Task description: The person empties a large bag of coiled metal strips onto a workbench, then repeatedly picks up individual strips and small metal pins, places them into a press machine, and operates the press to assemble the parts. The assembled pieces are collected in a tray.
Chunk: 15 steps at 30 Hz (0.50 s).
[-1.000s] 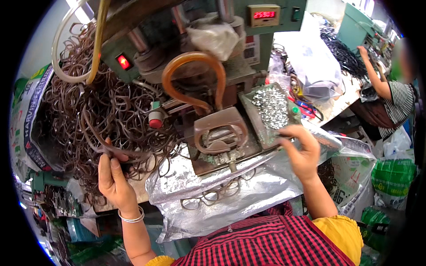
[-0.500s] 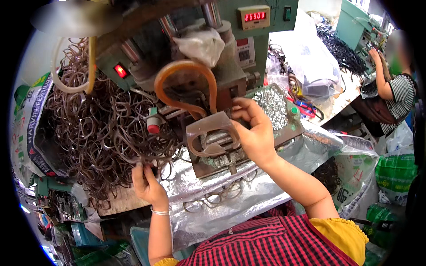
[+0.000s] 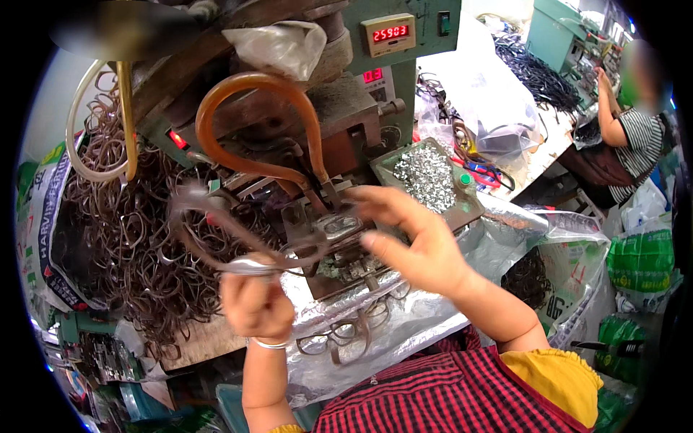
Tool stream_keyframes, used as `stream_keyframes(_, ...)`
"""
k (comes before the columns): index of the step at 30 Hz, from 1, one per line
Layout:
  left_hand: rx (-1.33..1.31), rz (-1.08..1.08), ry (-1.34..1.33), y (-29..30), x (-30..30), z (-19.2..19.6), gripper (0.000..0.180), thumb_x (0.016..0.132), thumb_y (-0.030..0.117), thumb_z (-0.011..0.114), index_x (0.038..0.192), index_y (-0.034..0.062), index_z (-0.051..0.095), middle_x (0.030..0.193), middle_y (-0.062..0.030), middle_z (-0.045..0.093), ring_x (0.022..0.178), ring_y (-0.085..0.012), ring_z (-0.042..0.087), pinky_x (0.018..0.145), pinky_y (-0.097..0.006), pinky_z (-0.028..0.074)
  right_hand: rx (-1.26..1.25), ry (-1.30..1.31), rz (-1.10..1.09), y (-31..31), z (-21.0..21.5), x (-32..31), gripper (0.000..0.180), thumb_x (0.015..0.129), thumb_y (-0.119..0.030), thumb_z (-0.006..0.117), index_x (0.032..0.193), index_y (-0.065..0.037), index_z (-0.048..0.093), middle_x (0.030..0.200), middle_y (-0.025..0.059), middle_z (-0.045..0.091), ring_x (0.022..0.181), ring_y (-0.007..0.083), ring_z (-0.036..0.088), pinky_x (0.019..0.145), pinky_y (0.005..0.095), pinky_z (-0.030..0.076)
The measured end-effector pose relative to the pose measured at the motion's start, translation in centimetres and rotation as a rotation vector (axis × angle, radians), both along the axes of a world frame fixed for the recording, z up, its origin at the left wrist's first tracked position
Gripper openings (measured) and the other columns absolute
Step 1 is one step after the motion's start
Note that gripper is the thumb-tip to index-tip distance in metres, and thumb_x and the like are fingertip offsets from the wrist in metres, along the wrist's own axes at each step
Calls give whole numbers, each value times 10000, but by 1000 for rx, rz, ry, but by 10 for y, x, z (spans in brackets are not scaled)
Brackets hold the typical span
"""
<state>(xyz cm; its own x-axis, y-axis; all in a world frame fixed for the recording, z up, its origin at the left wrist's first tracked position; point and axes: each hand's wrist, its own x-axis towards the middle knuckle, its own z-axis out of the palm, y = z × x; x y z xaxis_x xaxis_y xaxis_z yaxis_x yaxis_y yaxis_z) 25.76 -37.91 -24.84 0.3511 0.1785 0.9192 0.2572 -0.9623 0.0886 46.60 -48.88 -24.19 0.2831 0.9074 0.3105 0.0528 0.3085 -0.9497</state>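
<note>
"Slanting which way, that brown frame piece (image 3: 245, 234)?"

"Its long axis runs from upper left to lower right, one end toward the pile of brown frames (image 3: 130, 238), the other toward the metal fixture (image 3: 339, 227). It's blurred, so I can't tell front from back."

"Where is it?"

"Raised in front of the press (image 3: 339, 112), its lower side pinched in the left hand (image 3: 256, 307), fingers closed on it."

"And the right hand (image 3: 426, 249)?"

"Thumb and fingers stand wide apart, pointing left, just beside the fixture. Whether a fingertip touches it, I can't tell."

"Below that?"

"Glasses frames (image 3: 341, 330), lying on the silver sheet (image 3: 426, 326)."
</note>
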Motion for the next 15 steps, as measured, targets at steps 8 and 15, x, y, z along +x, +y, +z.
stream_keyframes(8,50,-219,159,0,33,-13,340,692,-122,646,986,49,662,944,-142,699,725,-271,657,602,-329,526,-196,-1067,-855,8,-111,88,170,758,-154,751,890,-73,681,1222,162,611,1289,372,487,912,483,500)
stream_keyframes(15,86,-218,125,-2,40,-21,406,744,-147,611,1088,60,668,936,-148,700,693,-258,646,577,-319,491,-103,-851,-907,19,-79,97,127,771,-143,741,855,-70,681,955,94,658,983,318,601,792,443,505)
